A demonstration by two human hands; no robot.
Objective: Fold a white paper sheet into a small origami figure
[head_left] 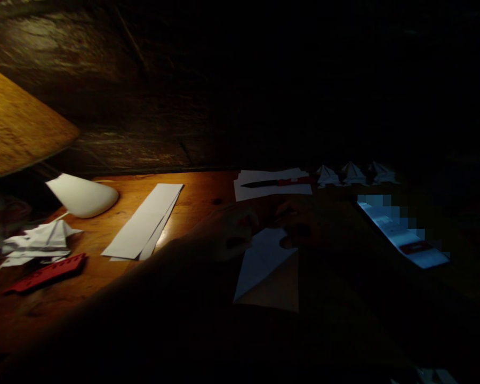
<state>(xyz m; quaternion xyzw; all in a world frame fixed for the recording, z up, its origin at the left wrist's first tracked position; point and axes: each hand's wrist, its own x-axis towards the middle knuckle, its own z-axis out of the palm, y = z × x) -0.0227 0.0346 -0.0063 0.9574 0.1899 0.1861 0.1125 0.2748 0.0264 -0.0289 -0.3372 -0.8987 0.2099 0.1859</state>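
Observation:
A partly folded sheet of white paper (264, 272) lies in front of me on the dim table, a diagonal edge running across it. My left hand (234, 229) is at its upper left edge, with bent fingers closed on the paper. At the upper right corner, my right hand (300, 218) also has its fingers curled onto the sheet. Both hands are in deep shadow, so single fingers are hard to make out. Just beyond them, a knife (272, 183) with a dark blade and red handle rests on several white sheets (244, 193).
Long paper strips (144, 224) lie left of centre. Further left are a lamp with a white base (88, 197), a folded paper piece (44, 240) and a red notched object (48, 274). Several folded paper figures (354, 173) stand at the back right, behind a lit phone (400, 234).

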